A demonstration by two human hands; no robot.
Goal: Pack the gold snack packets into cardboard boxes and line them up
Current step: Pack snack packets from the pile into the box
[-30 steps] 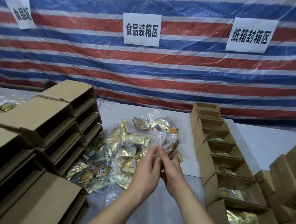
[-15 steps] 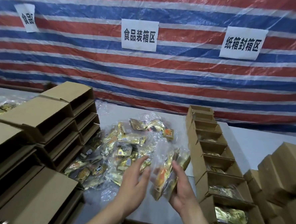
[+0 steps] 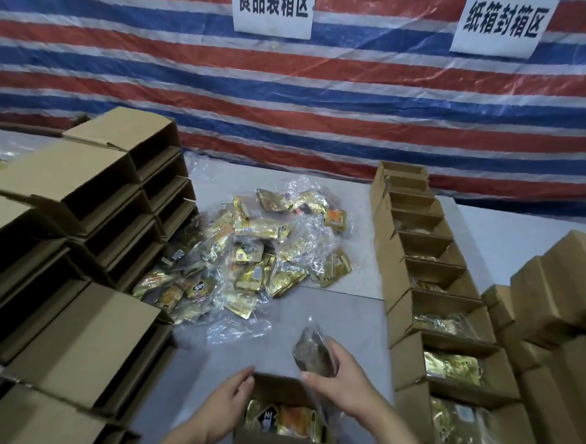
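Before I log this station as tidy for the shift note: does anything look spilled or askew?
Mostly orderly. The packets lie in a loose heap on crumpled clear plastic, some against the stacked boxes on the left. The row of boxes on the right stands straight. Nothing looks damaged.

Both hands have come back from the heap of gold foil snack packets (image 3: 248, 253) to the small open brown cardboard box (image 3: 281, 440) nearest the person. The left hand (image 3: 229, 398) now touches its edge, while the right hand (image 3: 346, 386) holds a clear-wrapped packet bundle (image 3: 312, 357) over it.
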